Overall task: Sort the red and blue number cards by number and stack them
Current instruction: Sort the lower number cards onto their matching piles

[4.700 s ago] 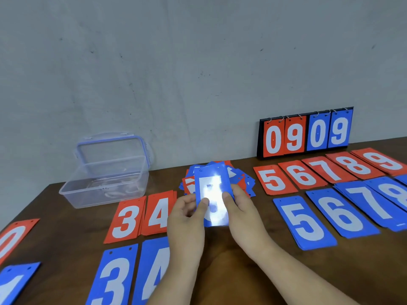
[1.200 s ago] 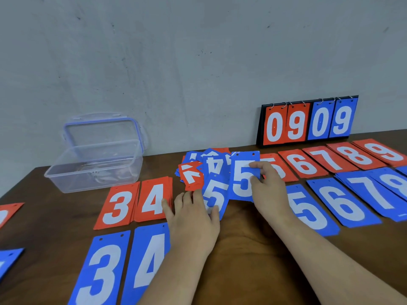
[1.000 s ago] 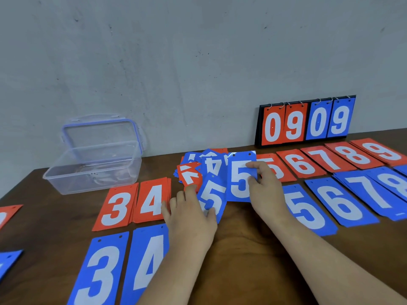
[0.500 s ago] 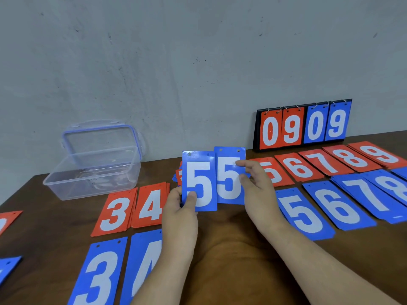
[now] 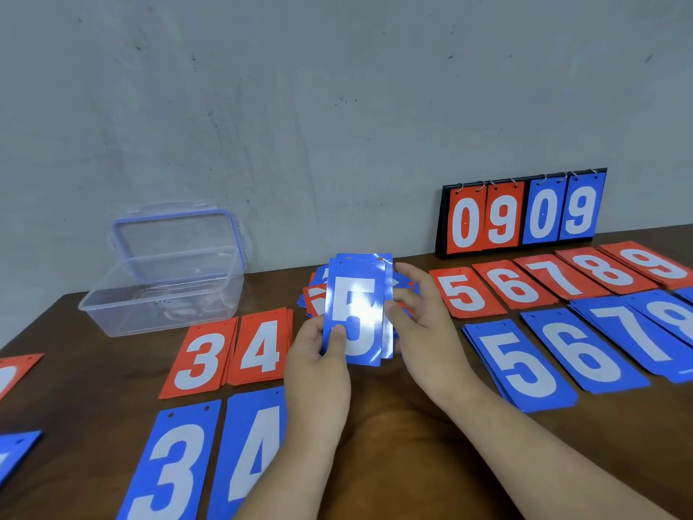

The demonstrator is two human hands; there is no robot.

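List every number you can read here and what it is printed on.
"09", "09": scoreboard, red then blue flaps.
"5": blue cards held by left hand and right hand.
"5", "6", "7", "8", "9": right red row.
"5", "6", "7": right blue row.
"3", "4": left red pair.
"3", "4": left blue pair.
Unreadable: cut-off edge cards, covered middle pile.

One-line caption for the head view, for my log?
Left hand and right hand hold blue number 5 cards over a brown wooden table of sorted card stacks.
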